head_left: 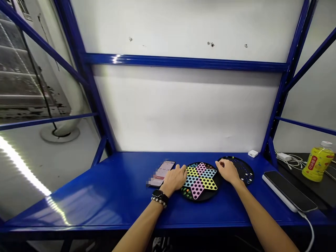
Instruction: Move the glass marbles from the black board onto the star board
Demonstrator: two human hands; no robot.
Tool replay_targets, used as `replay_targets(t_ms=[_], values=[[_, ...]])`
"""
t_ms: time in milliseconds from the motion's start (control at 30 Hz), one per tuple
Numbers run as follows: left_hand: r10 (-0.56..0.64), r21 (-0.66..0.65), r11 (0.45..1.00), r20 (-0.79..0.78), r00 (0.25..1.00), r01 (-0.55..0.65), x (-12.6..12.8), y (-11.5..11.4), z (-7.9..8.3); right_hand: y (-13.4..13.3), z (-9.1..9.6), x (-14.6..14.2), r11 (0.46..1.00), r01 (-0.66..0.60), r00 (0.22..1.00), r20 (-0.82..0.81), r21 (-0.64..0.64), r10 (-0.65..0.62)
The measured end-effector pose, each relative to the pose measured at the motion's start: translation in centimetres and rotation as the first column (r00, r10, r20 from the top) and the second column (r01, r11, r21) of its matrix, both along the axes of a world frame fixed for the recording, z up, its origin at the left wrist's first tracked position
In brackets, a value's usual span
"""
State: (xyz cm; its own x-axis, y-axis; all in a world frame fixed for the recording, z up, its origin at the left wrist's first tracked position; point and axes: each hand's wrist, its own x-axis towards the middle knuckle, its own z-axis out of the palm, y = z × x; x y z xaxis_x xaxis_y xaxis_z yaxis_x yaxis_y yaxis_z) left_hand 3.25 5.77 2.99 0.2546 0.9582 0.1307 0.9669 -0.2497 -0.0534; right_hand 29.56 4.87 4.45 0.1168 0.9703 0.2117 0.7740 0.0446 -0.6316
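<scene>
A round black game board (pixel 201 196) with a star of yellow, pink and light-blue hole fields lies on the blue shelf (pixel 110 196). My left hand (pixel 175 179), with a watch and bead bracelet at the wrist, rests at the board's left edge with fingers curled on the rim. My right hand (pixel 228 171) sits at the board's right edge, fingers bent down, partly over a second black round tray (pixel 245 171) with small marbles. Whether either hand pinches a marble is hidden.
A phone (pixel 162 172) lies left of the board. A white small box (pixel 253 153) sits by the back right post. To the right are a phone on a white power bank (pixel 288 191), cables (pixel 294 160) and a yellow drink bottle (pixel 317 162). Blue rack posts frame the shelf.
</scene>
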Motion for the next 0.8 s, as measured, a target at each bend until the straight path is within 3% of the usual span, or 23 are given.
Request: replay_targets(t_ms=[467, 800], values=[[-0.033, -0.078, 0.996, 0.008, 0.999, 0.034, -0.33, 0.58, 0.34, 0.23, -0.66, 0.24, 1.0, 0.003, 1.0, 0.019, -0.025, -0.003], [0.051, -0.098, 0.994, 0.019, 0.999, -0.049, 0.26, 0.17, 0.82, 0.34, -0.77, 0.29, 1.0, 0.002, 0.999, 0.044, -0.025, -0.001]])
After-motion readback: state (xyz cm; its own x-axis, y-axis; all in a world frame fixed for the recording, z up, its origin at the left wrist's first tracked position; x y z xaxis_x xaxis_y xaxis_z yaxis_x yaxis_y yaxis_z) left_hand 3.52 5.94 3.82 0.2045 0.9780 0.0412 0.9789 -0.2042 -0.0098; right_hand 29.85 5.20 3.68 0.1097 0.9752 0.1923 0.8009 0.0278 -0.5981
